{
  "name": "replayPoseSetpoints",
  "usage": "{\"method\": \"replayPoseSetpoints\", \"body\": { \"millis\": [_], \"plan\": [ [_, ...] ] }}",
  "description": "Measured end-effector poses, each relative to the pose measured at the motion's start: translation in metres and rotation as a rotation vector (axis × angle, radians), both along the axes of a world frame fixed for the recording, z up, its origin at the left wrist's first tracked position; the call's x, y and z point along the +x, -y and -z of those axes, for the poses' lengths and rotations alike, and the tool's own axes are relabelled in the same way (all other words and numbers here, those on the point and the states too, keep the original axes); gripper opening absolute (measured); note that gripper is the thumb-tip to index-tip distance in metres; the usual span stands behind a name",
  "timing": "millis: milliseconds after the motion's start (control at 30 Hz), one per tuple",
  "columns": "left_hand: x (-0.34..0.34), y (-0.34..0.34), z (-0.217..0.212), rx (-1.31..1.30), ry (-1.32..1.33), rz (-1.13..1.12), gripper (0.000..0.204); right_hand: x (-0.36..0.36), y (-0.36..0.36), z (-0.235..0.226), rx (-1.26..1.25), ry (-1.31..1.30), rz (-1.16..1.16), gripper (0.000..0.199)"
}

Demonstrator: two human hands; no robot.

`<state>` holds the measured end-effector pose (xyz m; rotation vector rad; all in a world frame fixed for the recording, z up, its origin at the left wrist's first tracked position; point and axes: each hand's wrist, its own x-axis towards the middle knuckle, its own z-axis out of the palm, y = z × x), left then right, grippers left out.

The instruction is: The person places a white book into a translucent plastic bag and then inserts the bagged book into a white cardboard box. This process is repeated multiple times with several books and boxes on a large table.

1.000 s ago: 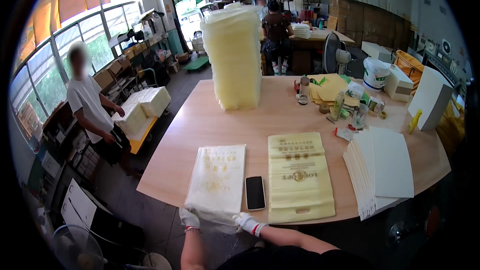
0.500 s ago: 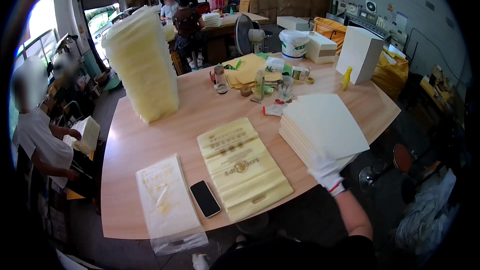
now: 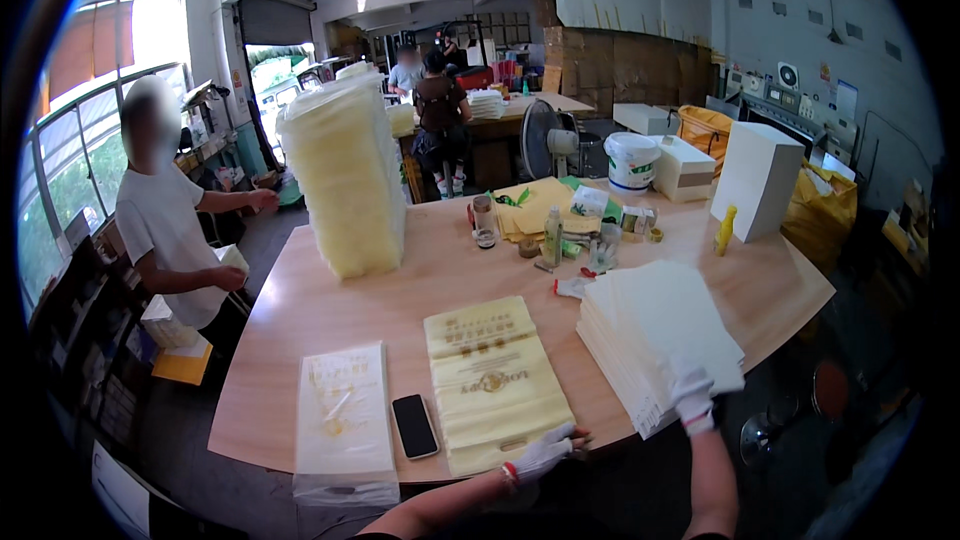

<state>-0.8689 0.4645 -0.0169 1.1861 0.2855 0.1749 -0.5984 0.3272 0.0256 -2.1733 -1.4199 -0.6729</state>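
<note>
Overhanging the near edge of the surface (image 3: pixel 270 360), a clear bag (image 3: pixel 345 415) holds something flat and white; right of it lies a yellow bag (image 3: pixel 497 375). The left hand (image 3: pixel 545 452) is at this bag's near right corner, the right hand (image 3: pixel 690 395) on white boards (image 3: pixel 655 320); whether either grasps, I cannot tell. By the far edge stands a white bucket (image 3: pixel 631 165).

Left hand (image 3: pixel 543 454) by yellow bag (image 3: pixel 497 370); right hand (image 3: pixel 690 398) on boards (image 3: pixel 655 320) (formerly at packet (image 3: pixel 345 415))

gap between bag (image 3: pixel 492 345) and boards (image 3: pixel 655 320)
</note>
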Motion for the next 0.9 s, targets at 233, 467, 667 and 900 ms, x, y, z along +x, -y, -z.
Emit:
{"method": "replayPoseSetpoints", "body": {
  "millis": [233, 467, 667, 900],
  "plan": [
    [-0.001, 0.008, -0.023, -0.388, -0.264, 0.114, 0.041, -0.115, 0.059, -0.023, -0.087, -1.191, -0.604, 0.026],
    [-0.03, 0.037, -0.038, 0.972, -0.31, 0.091, 0.068, -0.148, 0.066, 0.031, 0.593, -1.755, -0.264, 0.04],
    [-0.043, 0.053, -0.033, 1.147, -0.143, 0.067, 0.067, -0.197, 0.025, 0.064, 0.525, -1.193, -0.025, 0.043],
    [-0.055, -0.056, 0.101, 1.479, -0.367, -0.548, 0.02, -0.186, 0.041, 0.05, 0.434, -1.255, -0.09, 0.033]
  ]
}}
